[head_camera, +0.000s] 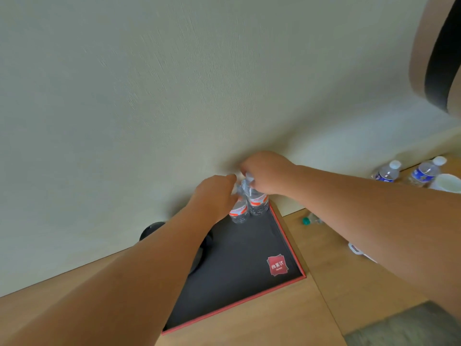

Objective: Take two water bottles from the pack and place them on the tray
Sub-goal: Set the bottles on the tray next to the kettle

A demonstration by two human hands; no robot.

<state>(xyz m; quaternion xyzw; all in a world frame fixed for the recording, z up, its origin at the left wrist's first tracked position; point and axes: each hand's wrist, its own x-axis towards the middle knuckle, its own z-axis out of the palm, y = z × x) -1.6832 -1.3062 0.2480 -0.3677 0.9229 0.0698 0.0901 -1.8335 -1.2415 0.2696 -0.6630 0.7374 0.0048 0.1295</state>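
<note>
Two small clear water bottles with red labels stand upright side by side in the far corner of a black tray with a red rim (287, 236). My left hand (214, 193) is closed around the top of the left bottle (239, 213). Around the cap and neck of the right bottle (258, 202) my right hand (265, 172) is closed from above. Both caps are hidden by my fingers. The pack is not in view.
The tray lies on a wooden desk against a pale wall. A black round object (152, 229) sits at the tray's left, partly behind my forearm. Two blue-labelled bottles (388, 172) and a white cup (447, 183) stand far right; a green-capped bottle (310, 219) lies near the tray.
</note>
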